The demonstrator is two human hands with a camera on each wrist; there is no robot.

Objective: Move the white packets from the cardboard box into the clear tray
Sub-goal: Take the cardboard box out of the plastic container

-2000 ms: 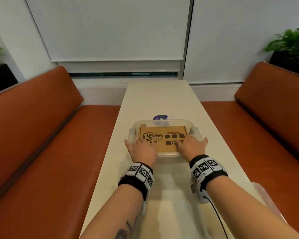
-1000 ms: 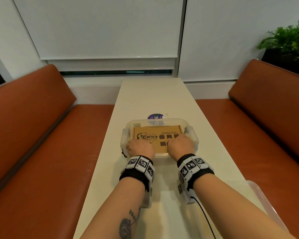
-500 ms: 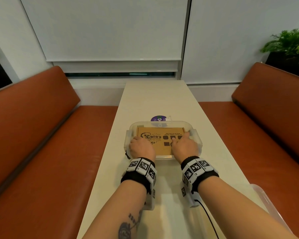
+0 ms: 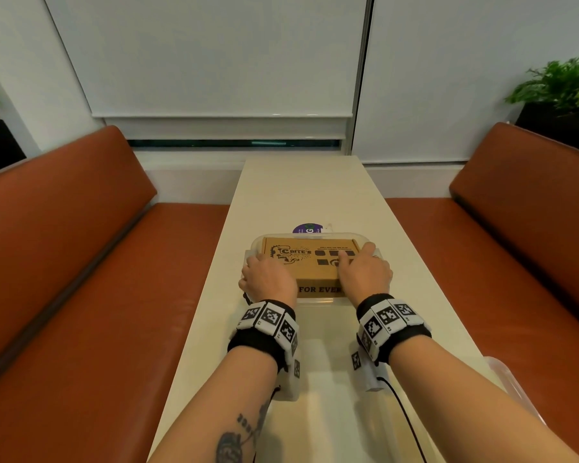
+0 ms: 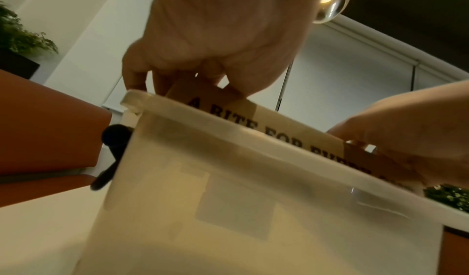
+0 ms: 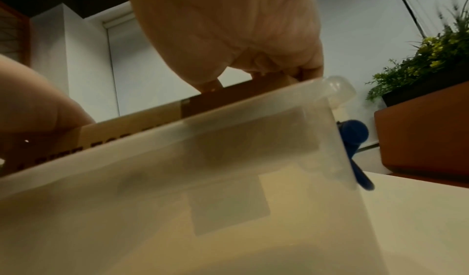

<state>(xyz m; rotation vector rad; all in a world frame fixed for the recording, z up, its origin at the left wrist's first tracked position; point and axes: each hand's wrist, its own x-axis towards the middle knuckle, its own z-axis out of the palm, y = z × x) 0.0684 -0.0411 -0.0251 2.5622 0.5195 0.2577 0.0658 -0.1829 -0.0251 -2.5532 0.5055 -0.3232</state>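
A closed brown cardboard box (image 4: pixel 310 259) with black print lies inside the clear tray (image 4: pixel 321 300) in the middle of the table. Its near side is raised above the tray's rim, so the lettered front face shows. My left hand (image 4: pixel 268 279) grips the box's near left corner, fingers curled over the edge (image 5: pixel 203 58). My right hand (image 4: pixel 365 272) holds the near right corner, fingers on the lid and thumb at the front (image 6: pixel 241 38). The wrist views look through the tray's cloudy wall (image 5: pixel 228 179) (image 6: pixel 203 179). No white packets are visible.
A round purple sticker (image 4: pixel 305 228) lies just behind the tray. A blue clip (image 6: pixel 352 139) hangs on the tray's right end, a dark one (image 5: pixel 111 139) on its left. Another clear plastic piece (image 4: pixel 508 379) sits at the table's near right edge. Orange benches flank the narrow table.
Both hands have shifted from the lid to the box's near corners, and the box's near side has come up, showing its front lettering.
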